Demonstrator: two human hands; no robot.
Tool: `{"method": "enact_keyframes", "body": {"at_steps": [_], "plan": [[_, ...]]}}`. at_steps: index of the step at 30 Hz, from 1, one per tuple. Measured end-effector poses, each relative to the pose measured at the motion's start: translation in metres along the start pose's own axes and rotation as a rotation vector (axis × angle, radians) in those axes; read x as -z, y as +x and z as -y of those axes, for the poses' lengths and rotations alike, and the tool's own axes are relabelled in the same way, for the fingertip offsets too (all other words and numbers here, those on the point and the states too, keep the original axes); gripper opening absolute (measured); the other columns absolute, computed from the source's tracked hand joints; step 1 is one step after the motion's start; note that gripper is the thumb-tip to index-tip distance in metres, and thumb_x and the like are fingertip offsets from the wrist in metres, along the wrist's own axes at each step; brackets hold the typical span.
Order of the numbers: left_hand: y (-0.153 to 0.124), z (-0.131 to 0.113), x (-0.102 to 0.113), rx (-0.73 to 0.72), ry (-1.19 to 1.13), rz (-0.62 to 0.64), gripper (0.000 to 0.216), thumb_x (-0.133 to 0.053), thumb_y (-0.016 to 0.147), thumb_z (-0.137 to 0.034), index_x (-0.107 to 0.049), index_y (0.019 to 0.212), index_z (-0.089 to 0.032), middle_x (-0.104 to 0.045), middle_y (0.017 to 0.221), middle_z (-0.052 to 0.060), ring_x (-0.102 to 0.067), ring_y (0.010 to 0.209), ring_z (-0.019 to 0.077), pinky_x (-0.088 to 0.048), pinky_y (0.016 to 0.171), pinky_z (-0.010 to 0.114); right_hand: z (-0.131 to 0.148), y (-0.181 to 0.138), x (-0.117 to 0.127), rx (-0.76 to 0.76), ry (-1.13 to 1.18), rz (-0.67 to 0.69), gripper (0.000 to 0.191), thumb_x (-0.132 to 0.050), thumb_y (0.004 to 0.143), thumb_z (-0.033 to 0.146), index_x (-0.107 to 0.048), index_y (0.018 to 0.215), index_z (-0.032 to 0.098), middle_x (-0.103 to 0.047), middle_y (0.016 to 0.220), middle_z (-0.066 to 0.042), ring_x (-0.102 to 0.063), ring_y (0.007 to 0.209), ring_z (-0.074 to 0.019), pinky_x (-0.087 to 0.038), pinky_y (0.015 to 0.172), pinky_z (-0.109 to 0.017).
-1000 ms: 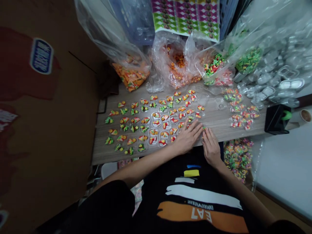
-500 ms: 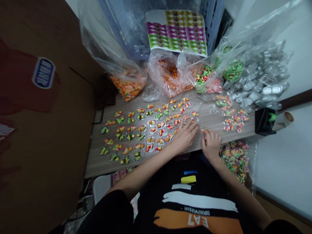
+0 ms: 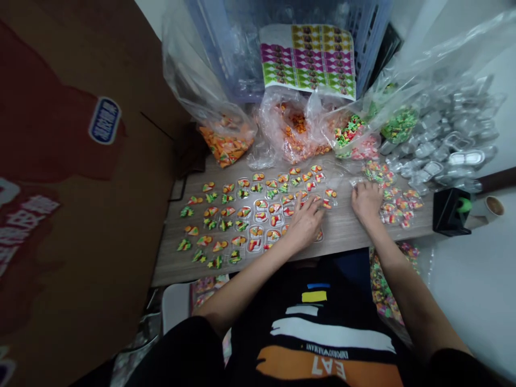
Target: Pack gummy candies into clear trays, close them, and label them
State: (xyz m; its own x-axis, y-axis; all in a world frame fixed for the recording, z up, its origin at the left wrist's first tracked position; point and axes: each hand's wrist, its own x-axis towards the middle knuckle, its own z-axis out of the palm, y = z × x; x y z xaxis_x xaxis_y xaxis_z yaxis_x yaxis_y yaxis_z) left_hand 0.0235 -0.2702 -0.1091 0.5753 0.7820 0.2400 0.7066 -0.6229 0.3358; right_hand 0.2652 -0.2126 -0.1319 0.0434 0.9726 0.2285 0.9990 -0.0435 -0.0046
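Observation:
My left hand (image 3: 305,220) lies on the wooden table (image 3: 346,231) with its fingers spread over clear blister packs of coloured candy (image 3: 262,207), which are laid out in rows. My right hand (image 3: 366,200) rests farther right, at the edge of a second cluster of filled packs (image 3: 397,201). Its fingers curl down onto the packs; whether they grip one is unclear. More loose candy pieces (image 3: 201,228) sit in rows at the left of the table.
Plastic bags of orange candy (image 3: 226,145), (image 3: 296,134) and green and red candy (image 3: 352,131) stand at the back. Behind them are a sticker sheet (image 3: 308,59) and a blue crate (image 3: 237,48). Empty clear packs (image 3: 447,145) pile up at the right. A black dispenser (image 3: 451,212) sits at the right and a cardboard box (image 3: 80,188) at the left.
My right hand has moved from the table's front edge, beside the left hand, up and right to the cluster of filled packs. My left hand stays on the rows. The camera has shifted.

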Motion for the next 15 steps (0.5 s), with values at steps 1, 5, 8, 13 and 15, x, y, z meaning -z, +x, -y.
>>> {"method": "enact_keyframes", "body": {"at_steps": [1,5,8,13,15], "plan": [[-0.002,0.002,0.001,0.008,0.003,-0.002,0.025,-0.055,0.093,-0.016,-0.071,0.112,-0.019,-0.063,0.136,0.013,-0.047,0.139,0.0330,-0.020,0.122,0.069,-0.001,-0.002,-0.001,0.021,0.009,-0.012,0.031,-0.048,0.095,0.030,-0.069,0.104,0.009,-0.068,0.103,-0.020,-0.051,0.099,-0.0321,-0.036,0.088,-0.047],[-0.007,0.008,0.004,0.054,0.014,-0.017,0.025,-0.051,0.095,-0.016,-0.070,0.111,-0.019,-0.062,0.139,0.013,-0.048,0.138,0.0331,-0.021,0.121,0.070,0.000,-0.018,0.000,0.060,0.080,-0.078,0.035,-0.045,0.099,0.035,-0.070,0.110,0.014,-0.064,0.123,-0.019,-0.050,0.105,-0.0312,-0.038,0.089,-0.046],[-0.005,0.009,0.006,0.062,0.016,-0.037,0.026,-0.049,0.096,-0.016,-0.070,0.113,-0.018,-0.062,0.138,0.012,-0.048,0.138,0.0332,-0.020,0.122,0.069,0.004,-0.026,0.009,0.001,0.158,-0.158,0.037,-0.044,0.100,0.039,-0.069,0.115,0.016,-0.061,0.126,-0.019,-0.050,0.108,-0.0314,-0.039,0.091,-0.046],[0.011,0.010,0.003,0.020,0.048,-0.026,0.028,-0.056,0.094,-0.019,-0.067,0.119,-0.016,-0.065,0.130,0.012,-0.054,0.127,0.0308,-0.023,0.123,0.064,0.016,-0.046,0.027,-0.177,0.681,-0.119,0.033,-0.051,0.096,0.044,-0.067,0.109,0.018,-0.065,0.089,-0.008,-0.059,0.083,-0.0234,-0.048,0.077,-0.038],[0.021,0.010,0.000,-0.003,0.075,0.000,0.025,-0.058,0.093,-0.021,-0.068,0.116,-0.016,-0.067,0.125,0.011,-0.057,0.120,0.0298,-0.025,0.122,0.061,0.021,-0.057,0.026,-0.277,0.954,-0.015,0.036,-0.060,0.089,0.045,-0.063,0.112,0.018,-0.062,0.074,-0.001,-0.058,0.067,-0.0189,-0.047,0.066,-0.033]]}}
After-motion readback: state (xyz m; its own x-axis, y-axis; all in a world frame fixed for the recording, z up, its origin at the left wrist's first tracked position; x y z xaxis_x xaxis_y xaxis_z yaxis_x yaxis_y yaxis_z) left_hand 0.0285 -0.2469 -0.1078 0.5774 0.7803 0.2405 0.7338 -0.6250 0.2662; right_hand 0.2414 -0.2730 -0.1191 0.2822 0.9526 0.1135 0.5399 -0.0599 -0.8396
